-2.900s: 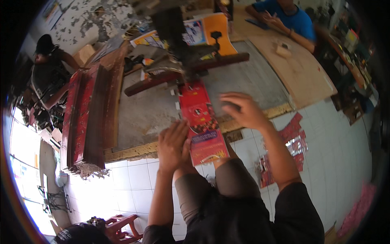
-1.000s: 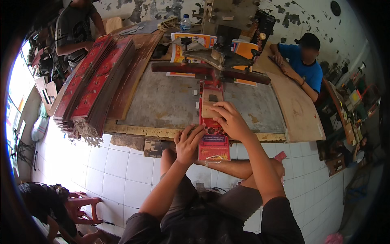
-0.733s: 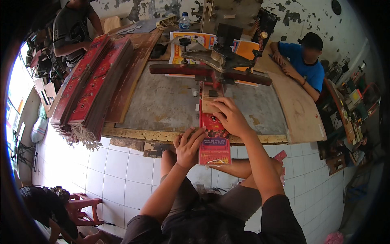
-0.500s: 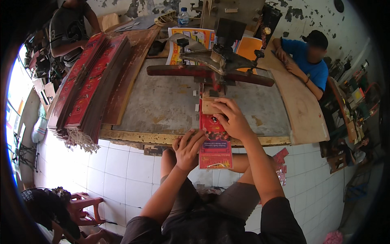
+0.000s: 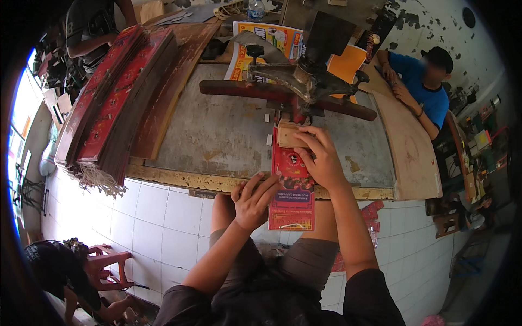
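A long red printed card [image 5: 293,176] with a string loop at its near end lies over the front edge of the grey-topped bench and sticks out toward me. My left hand [image 5: 254,200] has bent fingers gripping the card's left edge; its thumb is hidden. A small wooden block [image 5: 288,137] sits on the card's far part, below the machine's red head. My right hand [image 5: 325,163] has its fingers and thumb closed about the block's right side, the thumb low over the card. The press-like machine [image 5: 304,81] has a dark metal frame, knobs and a long reddish crossbar.
Stacks of red printed cards [image 5: 111,103] with string ends stand at the bench's left. Coloured printed sheets [image 5: 266,41] and a plastic bottle [image 5: 255,11] are behind the machine. A person in a blue shirt [image 5: 416,84] works at the right; others are at the left.
The view has shifted slightly, so the machine and bench appear a little farther right. Both hands keep nearly the same hold on the card and the block.
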The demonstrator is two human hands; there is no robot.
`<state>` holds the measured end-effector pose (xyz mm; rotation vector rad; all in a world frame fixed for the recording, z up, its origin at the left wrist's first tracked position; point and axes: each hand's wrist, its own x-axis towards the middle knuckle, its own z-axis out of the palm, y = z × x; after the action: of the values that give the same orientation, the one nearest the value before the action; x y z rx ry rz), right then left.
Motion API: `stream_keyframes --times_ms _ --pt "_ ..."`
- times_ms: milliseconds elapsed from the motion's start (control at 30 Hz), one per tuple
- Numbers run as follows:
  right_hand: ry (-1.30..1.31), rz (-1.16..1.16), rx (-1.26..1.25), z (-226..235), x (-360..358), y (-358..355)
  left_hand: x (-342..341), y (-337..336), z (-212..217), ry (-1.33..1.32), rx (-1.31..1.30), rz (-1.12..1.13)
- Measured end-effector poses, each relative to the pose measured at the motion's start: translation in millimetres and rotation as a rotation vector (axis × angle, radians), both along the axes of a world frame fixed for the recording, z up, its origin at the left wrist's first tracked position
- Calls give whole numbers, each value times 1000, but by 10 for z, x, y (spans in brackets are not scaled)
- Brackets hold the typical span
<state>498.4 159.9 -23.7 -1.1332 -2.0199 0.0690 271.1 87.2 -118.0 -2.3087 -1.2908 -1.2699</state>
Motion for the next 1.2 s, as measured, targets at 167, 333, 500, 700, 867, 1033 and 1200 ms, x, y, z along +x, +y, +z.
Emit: stream_keyframes --times_ms 167,333,500,700,867,1033,1200 --pt "-33 -6 29 17 -4 6 -1 -20 78 -4 -10 5" --pt "-67 -24 77 14 7 -4 -63 -90 194 -3 -163 -64" --pt "81 -121 90 7 106 2 -282 -75 609 124 -319 -215" --pt "117 -304 -42 -305 485 200 -581 307 1071 209 -512 -543" --pt "-74 -302 -63 -359 435 268 -554 830 1291 49 -707 -507" --pt "-130 -336 -97 -369 390 195 -391 1406 1071 174 -406 -348" --pt "-164 -333 -67 -370 372 191 -318 1616 860 211 -434 -336"
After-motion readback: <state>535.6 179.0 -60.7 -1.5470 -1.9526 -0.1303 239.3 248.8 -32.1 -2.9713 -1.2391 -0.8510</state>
